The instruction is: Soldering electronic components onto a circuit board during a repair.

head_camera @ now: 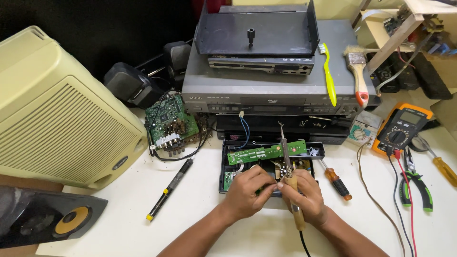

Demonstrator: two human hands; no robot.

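The right hand grips a soldering iron over the opened player; the left hand pinches something unclear, cover already off.

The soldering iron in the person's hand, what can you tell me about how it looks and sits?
The soldering iron has a pale wooden handle, a metal shaft and a thin tip pointing up and away, over the long green circuit board. The right hand grips its handle, and the left hand touches it near the shaft. A black cord leaves its lower end.

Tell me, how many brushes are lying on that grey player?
2: a yellow toothbrush and a paintbrush with a wooden handle, side by side on its right end. Others may be hidden.
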